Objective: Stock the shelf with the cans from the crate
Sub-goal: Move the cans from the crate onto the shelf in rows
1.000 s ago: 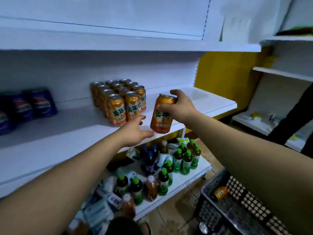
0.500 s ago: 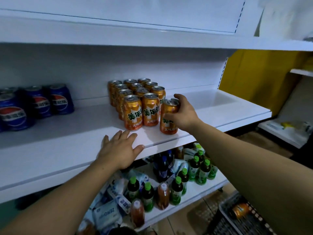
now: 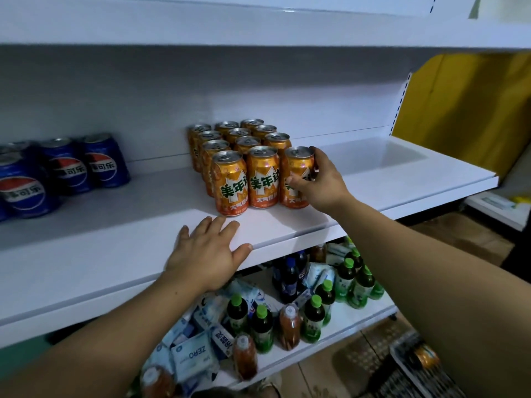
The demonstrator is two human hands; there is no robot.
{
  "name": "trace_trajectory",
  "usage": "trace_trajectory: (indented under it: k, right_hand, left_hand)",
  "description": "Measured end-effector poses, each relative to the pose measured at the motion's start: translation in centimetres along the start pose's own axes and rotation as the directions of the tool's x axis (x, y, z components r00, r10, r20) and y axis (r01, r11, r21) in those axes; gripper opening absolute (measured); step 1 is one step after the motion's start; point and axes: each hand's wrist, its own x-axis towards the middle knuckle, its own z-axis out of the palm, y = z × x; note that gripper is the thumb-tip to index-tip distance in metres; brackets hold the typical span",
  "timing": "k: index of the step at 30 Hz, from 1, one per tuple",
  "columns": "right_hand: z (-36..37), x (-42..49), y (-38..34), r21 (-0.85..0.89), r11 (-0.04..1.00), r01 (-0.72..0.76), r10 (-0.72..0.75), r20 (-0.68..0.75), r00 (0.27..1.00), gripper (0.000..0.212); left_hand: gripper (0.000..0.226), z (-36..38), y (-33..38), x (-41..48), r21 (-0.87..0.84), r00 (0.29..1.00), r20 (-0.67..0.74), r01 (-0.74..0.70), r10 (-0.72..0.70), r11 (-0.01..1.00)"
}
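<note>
A yellow wall (image 3: 465, 110) fills the far right. Worn brownish floor (image 3: 313, 380) shows low at the near right. A second white rack (image 3: 494, 209) stands far right. The light is dim.

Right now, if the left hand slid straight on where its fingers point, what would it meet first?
Probably the front-left orange can: the left hand lies flat on the shelf, its fingers pointing at that can's base. Depth is unclear.

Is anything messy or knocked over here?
Yes. On the lower shelf, blue-and-white packets lie heaped at all angles among the bottles. The orange cans above stand in tidy rows.
</note>
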Motion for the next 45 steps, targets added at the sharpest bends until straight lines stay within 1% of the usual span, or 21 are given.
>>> trace_trajectory:
  k: [4, 9, 20, 24, 27, 29, 31, 33, 36, 38, 39, 41, 43, 45]
  right_hand:
    - [-0.3, 0.5, 0.1, 0.035, 0.999, 0.004, -0.004, 0.021, 1.000, 0.064]
    - [0.0, 1.0, 0.4, 0.030, 0.999, -0.033, 0.032, 0.022, 0.999, 0.065]
    - [1.2, 1.8, 0.1, 0.008, 0.997, -0.079, 0.078, 0.027, 0.997, 0.061]
    - [0.9, 1.6, -0.4, -0.044, 0.992, -0.118, 0.119, 0.034, 0.992, 0.064]
    - [0.3, 0.9, -0.8, -0.131, 0.976, -0.172, 0.175, 0.014, 0.984, 0.079]
    - [-0.6, 0.1, -0.7, -0.253, 0.949, -0.189, 0.200, 0.018, 0.980, 0.082]
    - [-2.2, -1.2, -0.7, -0.420, 0.892, -0.167, 0.203, 0.043, 0.978, 0.080]
    - [-4.1, -2.8, -0.7, -0.529, 0.833, -0.160, 0.227, 0.064, 0.972, 0.079]
    - [-8.2, -6.0, -0.3, -0.619, 0.761, -0.196, 0.280, 0.040, 0.959, 0.079]
    - [-10.9, -8.0, -0.1, -0.656, 0.715, -0.240, 0.318, 0.000, 0.948, 0.079]
    - [-12.3, -9.2, -0.2, -0.664, 0.696, -0.272, 0.334, -0.036, 0.942, 0.078]
    - [-14.5, -11.3, -0.2, -0.666, 0.665, -0.338, 0.363, -0.106, 0.926, 0.076]
    - [-16.2, -13.4, -0.2, -0.655, 0.645, -0.393, 0.391, -0.160, 0.907, 0.076]
    - [-17.6, -15.5, -0.2, -0.635, 0.635, -0.440, 0.398, -0.220, 0.891, 0.074]
  left_hand:
    - [0.065, 0.0, 0.1, 0.1, 0.008, 1.000, 0.003, 0.000, 0.000, 1.000]
    - [0.064, 0.2, 0.0, 0.0, 0.019, 1.000, -0.008, -0.006, 0.007, 1.000]
    - [0.065, 0.2, 0.0, 0.0, 0.025, 1.000, -0.020, -0.014, 0.015, 1.000]
    - [0.065, 0.2, 0.0, 0.0, 0.019, 0.999, -0.028, -0.018, 0.018, 1.000]
    - [0.064, 0.2, 0.0, 0.0, 0.005, 0.999, -0.030, -0.019, 0.019, 1.000]
    - [0.064, 0.1, 0.0, 0.0, 0.006, 1.000, -0.020, -0.019, 0.019, 1.000]
    - [0.064, 0.0, 0.0, -0.1, -0.002, 1.000, -0.015, -0.023, 0.023, 1.000]
    - [0.065, -0.1, -0.1, 0.0, -0.014, 0.999, -0.020, -0.030, 0.030, 0.999]
    - [0.066, -0.4, -0.2, -0.1, -0.044, 0.999, 0.019, -0.035, 0.036, 0.998]
    - [0.067, -0.8, -0.2, 0.0, -0.052, 0.998, 0.065, 0.002, 0.001, 0.999]
    - [0.068, -1.3, 0.2, -0.1, -0.062, 0.998, 0.067, 0.021, -0.016, 0.998]
    - [0.068, -2.3, 1.7, -0.6, -0.131, 1.000, 0.018, 0.021, -0.019, 0.991]
    - [0.065, -3.5, 4.5, -1.6, -0.201, 0.996, -0.050, -0.087, 0.078, 0.976]
    - [0.065, -4.3, 8.4, -2.9, -0.233, 0.973, -0.060, -0.233, 0.225, 0.944]
